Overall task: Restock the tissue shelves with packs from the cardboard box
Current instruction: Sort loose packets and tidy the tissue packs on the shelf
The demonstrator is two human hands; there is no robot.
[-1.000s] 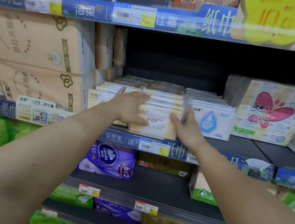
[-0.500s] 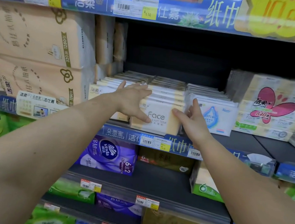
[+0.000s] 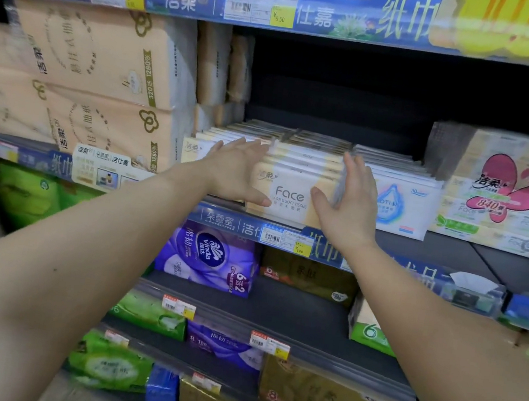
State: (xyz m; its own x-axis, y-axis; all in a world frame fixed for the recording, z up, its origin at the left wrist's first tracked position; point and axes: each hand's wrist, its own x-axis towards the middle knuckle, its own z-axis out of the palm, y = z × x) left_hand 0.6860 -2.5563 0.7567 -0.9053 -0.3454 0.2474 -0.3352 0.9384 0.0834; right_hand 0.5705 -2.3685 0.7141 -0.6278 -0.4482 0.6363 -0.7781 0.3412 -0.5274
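Hands come first: our left hand (image 3: 236,172) and right hand (image 3: 349,204) are flat and wide, fingers straight, one on each side of the Face tissue stack (image 3: 294,187). We think we are squaring it up. The stack sits at the front of the middle shelf (image 3: 450,253), label facing us, its long way running back into the shelf. Next, we let go gently and fetch more packs; the box is out of sight.
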